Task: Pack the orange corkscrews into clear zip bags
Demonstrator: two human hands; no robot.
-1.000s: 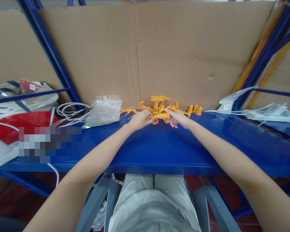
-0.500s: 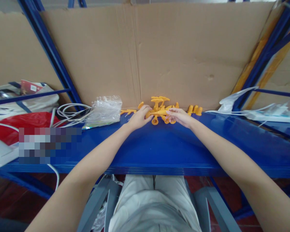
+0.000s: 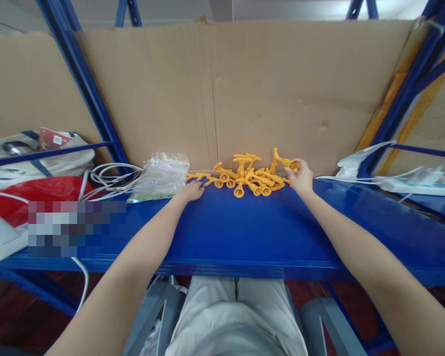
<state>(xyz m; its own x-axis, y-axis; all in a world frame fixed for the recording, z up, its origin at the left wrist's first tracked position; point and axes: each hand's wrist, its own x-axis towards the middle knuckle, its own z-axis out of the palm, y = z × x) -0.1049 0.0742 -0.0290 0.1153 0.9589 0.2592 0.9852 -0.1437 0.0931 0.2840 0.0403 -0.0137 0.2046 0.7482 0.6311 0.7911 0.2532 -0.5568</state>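
A heap of several small orange plastic parts (image 3: 250,178) lies at the back of the blue shelf (image 3: 244,237), against a cardboard sheet (image 3: 244,94). My right hand (image 3: 301,179) is at the heap's right end, fingers pinched on one orange part (image 3: 282,160) raised above the rest. My left hand (image 3: 191,191) rests on the shelf at the heap's left end, fingertips by a thin orange piece (image 3: 196,176); its fingers are curled down and mostly hidden.
A crumpled clear plastic bag (image 3: 161,174) and coiled white cables (image 3: 109,177) lie left of the heap. Further left are a red bag (image 3: 37,190) and white items. White bags and a power strip (image 3: 404,175) sit at the right. Blue rack posts (image 3: 85,84) flank the cardboard.
Both hands left the middle of the heap. The right one went right and lifted an orange part; the left one went left to the shelf. The view tilted slightly.
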